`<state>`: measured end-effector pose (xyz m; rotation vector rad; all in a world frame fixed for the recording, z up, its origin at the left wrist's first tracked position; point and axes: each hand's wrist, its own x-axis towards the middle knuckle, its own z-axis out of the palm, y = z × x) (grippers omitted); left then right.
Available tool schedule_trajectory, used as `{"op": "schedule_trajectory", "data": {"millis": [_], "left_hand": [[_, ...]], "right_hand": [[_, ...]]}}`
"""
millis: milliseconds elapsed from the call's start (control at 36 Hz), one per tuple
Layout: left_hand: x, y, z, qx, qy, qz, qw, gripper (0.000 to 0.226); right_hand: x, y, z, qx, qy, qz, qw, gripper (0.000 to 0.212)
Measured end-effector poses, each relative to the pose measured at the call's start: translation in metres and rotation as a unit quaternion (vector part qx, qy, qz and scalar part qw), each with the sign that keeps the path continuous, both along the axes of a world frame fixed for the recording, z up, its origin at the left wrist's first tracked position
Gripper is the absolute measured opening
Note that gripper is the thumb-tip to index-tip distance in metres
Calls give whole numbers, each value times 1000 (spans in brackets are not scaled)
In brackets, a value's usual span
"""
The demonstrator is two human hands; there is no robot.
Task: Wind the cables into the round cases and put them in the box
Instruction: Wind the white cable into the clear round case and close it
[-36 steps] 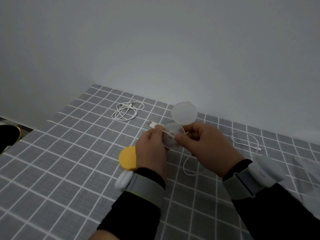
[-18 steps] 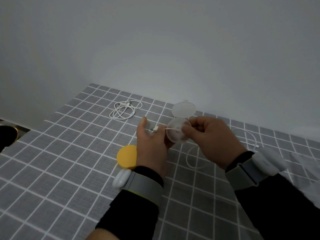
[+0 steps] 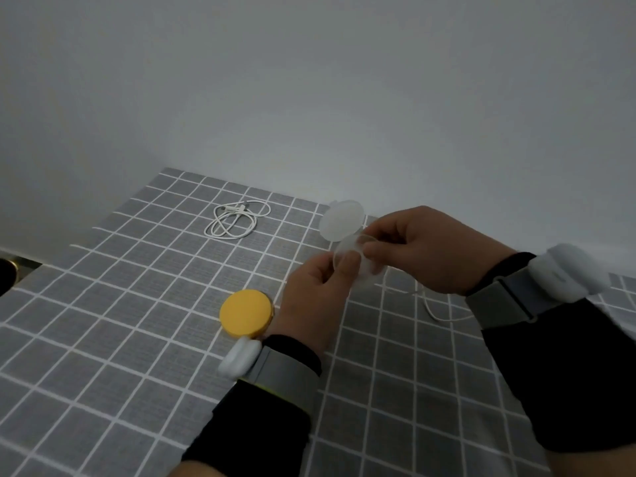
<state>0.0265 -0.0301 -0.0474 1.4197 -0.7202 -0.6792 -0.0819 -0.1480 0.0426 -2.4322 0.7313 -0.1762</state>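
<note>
Clear round case (image 3: 358,263) up off the checked cloth (image 3: 103,339), pinched between both hands: left hand (image 3: 313,301) nipping its near rim, right hand (image 3: 426,249) closed on the far side, frosted lid (image 3: 340,220) hinged open, tilted up and away. Fingers hide the case's inside. A thin white cable (image 3: 437,313) trails below right, partly hidden. Left of the case: a matte yellow disc case (image 3: 246,313), closed; beyond, a loosely looped cable (image 3: 234,220).

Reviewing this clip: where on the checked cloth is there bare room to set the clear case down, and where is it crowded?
Bare cloth spreads left of the yellow case, below the coiled cable. More lies near, between the sleeves. It is crowded under the left hand and right hand, which hold the clear case over a trailing cable.
</note>
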Motion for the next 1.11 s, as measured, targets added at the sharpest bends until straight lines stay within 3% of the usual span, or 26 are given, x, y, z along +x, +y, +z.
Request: {"op": "schedule_trajectory", "data": {"millis": [139, 306, 417, 639, 750, 861, 944, 1111], "left_hand": [[-1, 0, -1, -30, 46, 10, 998, 26], [2, -2, -3, -24, 58, 82, 995, 29], [5, -3, -4, -13, 59, 115, 992, 33], [10, -1, -5, -2, 82, 150, 985, 35], [9, -2, -5, 2, 71, 152, 986, 35], [8, -2, -4, 4, 47, 143, 989, 34], [8, -3, -6, 1, 70, 156, 985, 33], [13, -4, -12, -24, 88, 189, 978, 38]], "right_hand": [[2, -1, -2, 11, -26, -8, 1000, 14], [10, 7, -28, 39, -182, -101, 977, 11], [19, 10, -48, 146, -261, -142, 944, 11], [32, 29, -68, 298, -333, -154, 881, 13], [32, 19, -66, 90, -284, -156, 942, 6], [29, 9, -46, 10, -253, -139, 957, 5], [32, 9, -49, 4, -229, -130, 965, 6], [45, 37, -80, 143, -266, -156, 940, 15]]}}
